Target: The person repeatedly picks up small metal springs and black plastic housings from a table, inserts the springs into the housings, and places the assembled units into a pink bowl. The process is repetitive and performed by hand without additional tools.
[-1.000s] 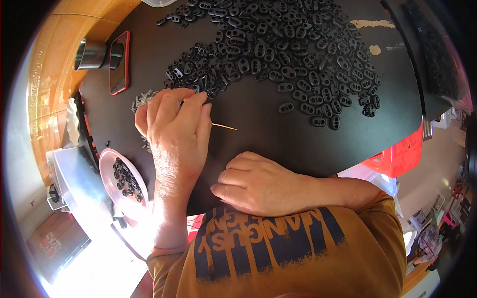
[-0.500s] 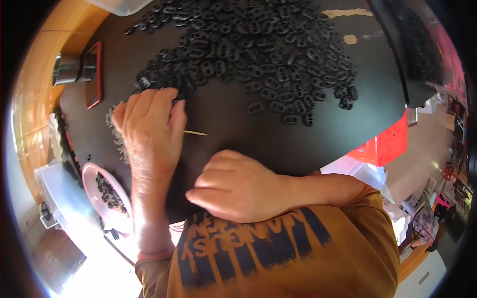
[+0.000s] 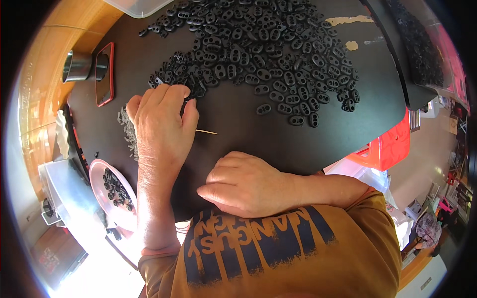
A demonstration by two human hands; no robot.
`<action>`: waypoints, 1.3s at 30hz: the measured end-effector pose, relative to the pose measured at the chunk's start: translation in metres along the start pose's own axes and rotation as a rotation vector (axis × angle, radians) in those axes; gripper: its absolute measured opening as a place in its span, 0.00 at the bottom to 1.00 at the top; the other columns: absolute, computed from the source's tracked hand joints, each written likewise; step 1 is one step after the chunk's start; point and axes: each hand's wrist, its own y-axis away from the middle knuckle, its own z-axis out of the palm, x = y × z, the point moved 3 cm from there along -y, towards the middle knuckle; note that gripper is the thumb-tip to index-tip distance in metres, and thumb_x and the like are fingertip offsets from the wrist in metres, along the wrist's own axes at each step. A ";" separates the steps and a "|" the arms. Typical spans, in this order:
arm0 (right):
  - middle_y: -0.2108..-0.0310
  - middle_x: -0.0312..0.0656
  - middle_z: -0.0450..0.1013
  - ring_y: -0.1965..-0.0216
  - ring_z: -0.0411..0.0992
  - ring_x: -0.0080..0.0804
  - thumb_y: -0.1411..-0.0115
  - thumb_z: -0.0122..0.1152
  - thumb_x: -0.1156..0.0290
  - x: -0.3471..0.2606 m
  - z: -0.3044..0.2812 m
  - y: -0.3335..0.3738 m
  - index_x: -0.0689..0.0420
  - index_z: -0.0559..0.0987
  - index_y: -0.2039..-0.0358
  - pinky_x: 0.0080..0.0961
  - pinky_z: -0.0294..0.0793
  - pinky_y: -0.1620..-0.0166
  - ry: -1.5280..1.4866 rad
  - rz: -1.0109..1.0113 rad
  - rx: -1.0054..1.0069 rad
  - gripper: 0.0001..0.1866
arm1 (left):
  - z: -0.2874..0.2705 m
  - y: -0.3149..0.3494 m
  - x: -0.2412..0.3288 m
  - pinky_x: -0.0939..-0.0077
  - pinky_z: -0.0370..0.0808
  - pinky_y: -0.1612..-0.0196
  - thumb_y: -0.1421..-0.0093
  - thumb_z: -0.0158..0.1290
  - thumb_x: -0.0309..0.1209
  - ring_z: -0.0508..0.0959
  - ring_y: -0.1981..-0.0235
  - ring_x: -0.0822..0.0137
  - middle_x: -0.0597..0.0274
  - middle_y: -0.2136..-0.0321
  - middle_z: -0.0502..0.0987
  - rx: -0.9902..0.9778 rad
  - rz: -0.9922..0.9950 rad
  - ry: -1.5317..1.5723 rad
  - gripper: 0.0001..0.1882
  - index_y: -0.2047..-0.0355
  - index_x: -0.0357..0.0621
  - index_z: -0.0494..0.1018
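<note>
My left hand (image 3: 166, 116) reaches over the near left edge of a heap of small black plastic pieces (image 3: 184, 72), its fingers curled down and thumb drawn in. A dark bit shows between thumb and forefinger, too small to name. Beside that thumb a thin wooden stick (image 3: 206, 132) lies on the dark table. Small greyish pieces (image 3: 130, 136) are strewn left of the wrist. Closer to my body, my right hand (image 3: 243, 184) rests closed, knuckles up; anything inside it is hidden. Black oval pieces with two holes (image 3: 298, 92) spread across the table's far side.
A pink bowl (image 3: 97, 186) with black parts stands at the left edge. Beyond it are a red-framed phone-like object (image 3: 105, 74) and a metal cup (image 3: 76, 66). To the right hangs a red plastic container (image 3: 392, 144); a clear bin (image 3: 422, 54) holds more black pieces.
The whole view has shifted a little, so everything appears slightly farther right. Both hands keep nearly the same pose and place on the table.
</note>
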 end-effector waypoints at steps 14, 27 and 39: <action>0.47 0.57 0.55 0.48 0.56 0.53 0.55 0.59 0.70 -0.026 -0.105 0.032 0.52 0.74 0.55 0.46 0.50 0.45 1.152 -0.138 0.966 0.22 | -0.011 0.006 0.003 0.71 0.60 0.59 0.50 0.52 0.23 0.72 0.68 0.65 0.64 0.72 0.74 0.266 0.076 0.115 0.05 0.71 0.43 0.73; 0.47 0.57 0.57 0.49 0.55 0.56 0.57 0.59 0.68 -0.049 -0.127 0.036 0.53 0.74 0.55 0.49 0.48 0.46 1.260 -0.027 0.882 0.24 | -0.033 0.025 0.029 0.71 0.68 0.65 0.53 0.51 0.15 0.71 0.71 0.61 0.57 0.73 0.73 0.397 0.218 0.312 0.13 0.66 0.38 0.74; 0.70 0.41 0.72 0.68 0.71 0.35 0.46 0.57 0.72 -0.030 -0.058 0.007 0.60 0.74 0.63 0.27 0.68 0.64 -0.008 0.188 0.259 0.11 | -0.038 0.062 0.046 0.75 0.71 0.68 0.52 0.52 0.15 0.74 0.73 0.63 0.58 0.73 0.73 0.263 0.081 0.786 0.11 0.69 0.40 0.71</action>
